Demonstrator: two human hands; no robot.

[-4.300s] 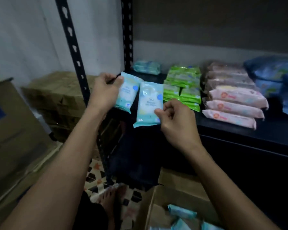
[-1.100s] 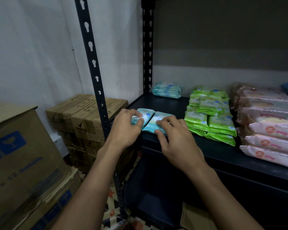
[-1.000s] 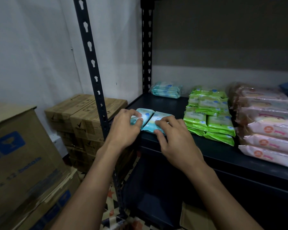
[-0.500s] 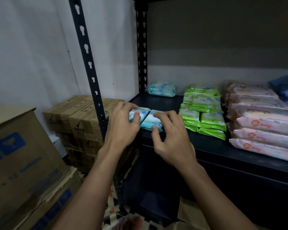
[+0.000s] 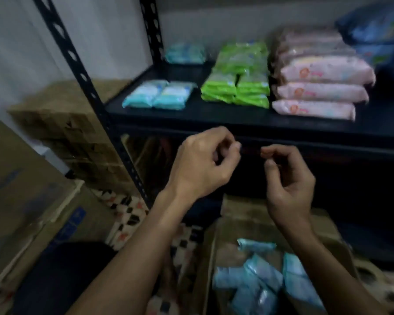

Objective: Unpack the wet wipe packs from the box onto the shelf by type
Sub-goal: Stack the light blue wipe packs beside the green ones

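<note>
Two light-blue wet wipe packs point(image 5: 158, 94) lie side by side at the front left of the black shelf point(image 5: 214, 115). Another light-blue stack point(image 5: 184, 53) sits at the back. To their right stand green packs point(image 5: 237, 85), then pink packs point(image 5: 316, 87). My left hand point(image 5: 205, 162) and my right hand point(image 5: 289, 178) hang below the shelf edge, fingers loosely curled, holding nothing. Under them an open cardboard box point(image 5: 218, 235) holds several light-blue packs point(image 5: 259, 280).
Dark blue packs point(image 5: 378, 37) sit at the far right of the shelf. A black perforated upright point(image 5: 84, 87) runs down on the left. Stacked cardboard cartons point(image 5: 62, 123) stand behind it, and a larger carton point(image 5: 21, 189) stands at the left. The floor is patterned tile point(image 5: 127, 212).
Both hands have let go of the two light-blue packs and drawn back below the shelf edge. The view has tilted down, bringing the open box into sight.
</note>
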